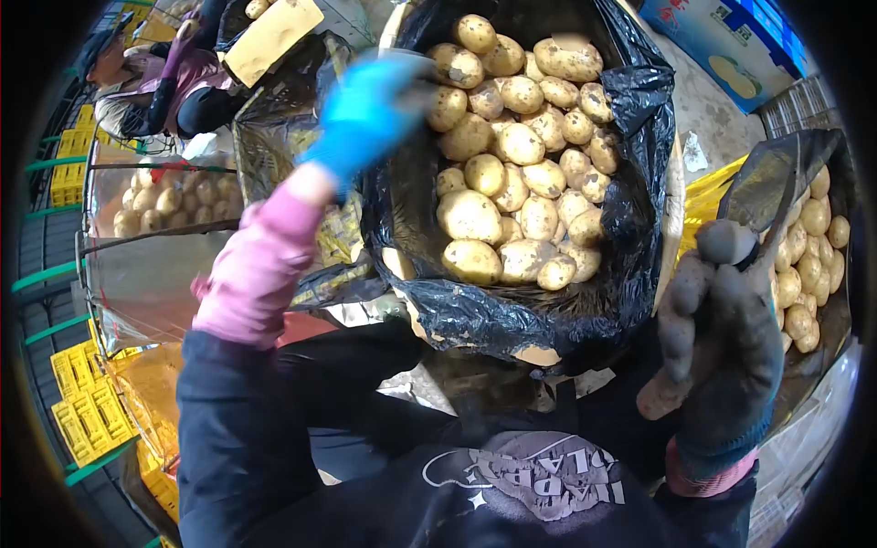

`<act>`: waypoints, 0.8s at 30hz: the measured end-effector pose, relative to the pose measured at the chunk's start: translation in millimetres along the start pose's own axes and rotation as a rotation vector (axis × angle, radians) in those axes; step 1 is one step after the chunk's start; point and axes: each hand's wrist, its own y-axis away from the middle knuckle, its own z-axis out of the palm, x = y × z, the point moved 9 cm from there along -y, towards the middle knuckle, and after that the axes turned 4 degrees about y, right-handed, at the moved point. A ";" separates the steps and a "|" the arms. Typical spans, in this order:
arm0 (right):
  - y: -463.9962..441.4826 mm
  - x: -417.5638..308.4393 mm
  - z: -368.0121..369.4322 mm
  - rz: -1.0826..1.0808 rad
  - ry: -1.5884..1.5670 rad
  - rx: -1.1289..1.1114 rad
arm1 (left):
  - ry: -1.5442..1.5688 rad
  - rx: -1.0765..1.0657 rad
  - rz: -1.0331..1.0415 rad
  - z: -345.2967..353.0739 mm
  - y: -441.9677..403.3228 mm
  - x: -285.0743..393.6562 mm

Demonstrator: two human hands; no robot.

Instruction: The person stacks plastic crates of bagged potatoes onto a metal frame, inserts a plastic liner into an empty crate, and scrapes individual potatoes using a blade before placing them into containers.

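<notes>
My left hand [370, 114], in a blue glove, is smeared by motion at the upper left edge of a box lined with black plastic [512, 320]. Whether its fingers hold anything cannot be made out. Many soil-flecked potatoes [521, 142] lie loose in this box, right in front of me. My right hand [722, 329] wears a dirty grey glove and is raised at the box's right side. Its fingers are bent and apart, with nothing visible between them. Just beyond it, a second lined container holds more potatoes [804, 260].
At the upper left another person [169, 82] sits by a sheet of cardboard [271, 41]. Potatoes behind clear plastic [178, 199] stand at the left, with yellow crates [91, 402] below. A blue printed carton [726, 46] is at the upper right.
</notes>
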 end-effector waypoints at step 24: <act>-8.1 56.3 10.6 -0.202 0.398 -0.323 | 0.658 0.624 -0.033 -248.1 217.3 112.1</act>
